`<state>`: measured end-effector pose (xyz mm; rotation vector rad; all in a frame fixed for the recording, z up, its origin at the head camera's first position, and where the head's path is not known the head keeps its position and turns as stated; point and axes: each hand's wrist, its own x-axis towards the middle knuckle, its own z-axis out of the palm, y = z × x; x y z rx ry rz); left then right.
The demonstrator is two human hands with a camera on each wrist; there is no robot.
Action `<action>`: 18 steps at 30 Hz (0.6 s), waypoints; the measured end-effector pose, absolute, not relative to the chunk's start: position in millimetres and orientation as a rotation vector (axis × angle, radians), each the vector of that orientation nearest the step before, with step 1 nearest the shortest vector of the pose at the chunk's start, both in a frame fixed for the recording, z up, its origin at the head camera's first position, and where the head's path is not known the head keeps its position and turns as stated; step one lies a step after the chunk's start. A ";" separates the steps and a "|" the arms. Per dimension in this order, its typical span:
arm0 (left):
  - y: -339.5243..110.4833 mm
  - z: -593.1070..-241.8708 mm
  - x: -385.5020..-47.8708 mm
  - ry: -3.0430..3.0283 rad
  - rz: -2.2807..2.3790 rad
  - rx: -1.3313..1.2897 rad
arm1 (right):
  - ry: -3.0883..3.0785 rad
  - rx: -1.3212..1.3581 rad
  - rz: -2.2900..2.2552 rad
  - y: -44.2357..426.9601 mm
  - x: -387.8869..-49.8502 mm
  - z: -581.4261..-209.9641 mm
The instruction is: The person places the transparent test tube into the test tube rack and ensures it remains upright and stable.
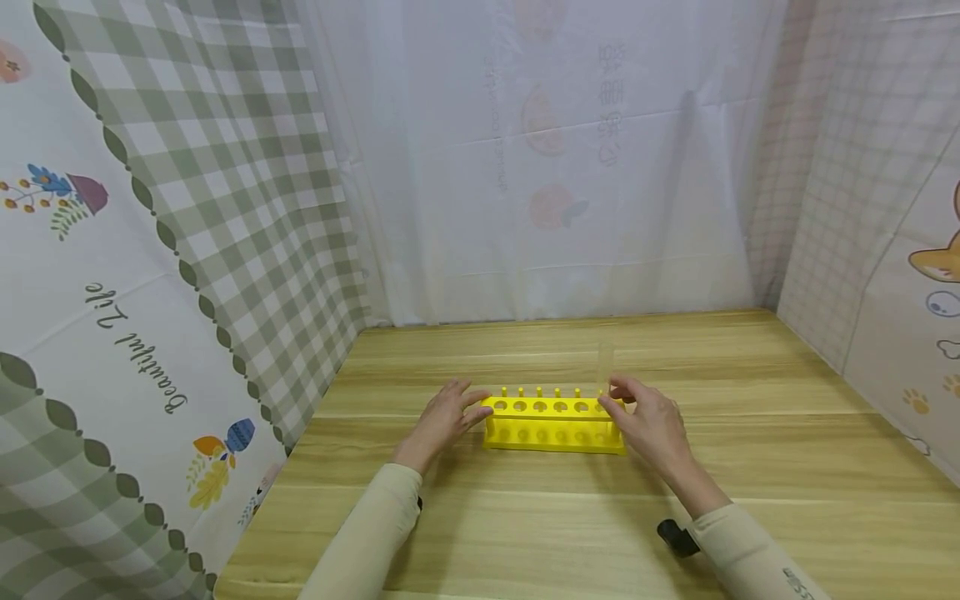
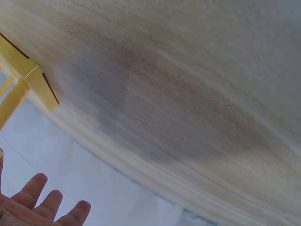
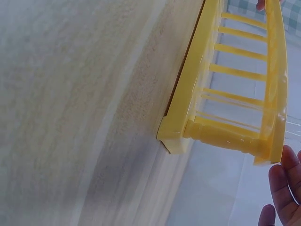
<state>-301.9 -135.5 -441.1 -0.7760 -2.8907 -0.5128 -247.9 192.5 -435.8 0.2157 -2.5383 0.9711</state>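
Observation:
A yellow test tube rack (image 1: 555,423) with a row of holes and short pegs stands on the table. One clear test tube (image 1: 606,365) rises upright from its rightmost hole. At the rack's left end my left hand (image 1: 444,421) touches the top plate with thumb and index finger, its other fingers spread loosely. My right hand (image 1: 654,417) is at the opposite end, its fingertips against the top plate's corner beside the tube. In the right wrist view its fingers (image 3: 278,186) look fairly straight, and the tube stands apart from them.
The wood-patterned table (image 1: 420,517) runs beneath the rack and back to a white curtain (image 1: 555,233). A green checked cloth (image 1: 225,167) hangs along the left side, and a printed cloth (image 1: 885,250) along the right. A black wrist device (image 1: 677,538) sits by the right sleeve.

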 end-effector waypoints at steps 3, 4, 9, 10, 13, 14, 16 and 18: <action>-135.4 -440.7 -302.2 -2.898 -0.518 -0.774 | -2.535 0.216 0.961 195.0 -248.1 -435.4; -135.5 -441.1 -302.3 -2.902 -0.521 -0.774 | -2.535 0.218 0.954 196.0 -248.1 -435.3; -136.6 -442.2 -303.2 -2.908 -0.505 -0.793 | -2.540 0.220 0.949 202.3 -246.9 -434.3; -136.8 -442.0 -303.0 -2.906 -0.495 -0.800 | -2.542 0.216 0.946 203.9 -246.5 -433.9; -137.8 -441.0 -302.3 -2.905 -0.461 -0.816 | -2.542 0.198 0.953 209.3 -245.7 -432.7; -138.3 -440.7 -302.2 -2.906 -0.447 -0.818 | -2.541 0.194 0.955 211.4 -245.7 -432.3; -139.7 -440.7 -302.1 -2.914 -0.424 -0.814 | -2.540 0.186 0.953 216.2 -246.1 -431.7; -141.9 -441.9 -302.6 -2.920 -0.407 -0.806 | -2.546 0.181 0.944 221.5 -246.8 -431.2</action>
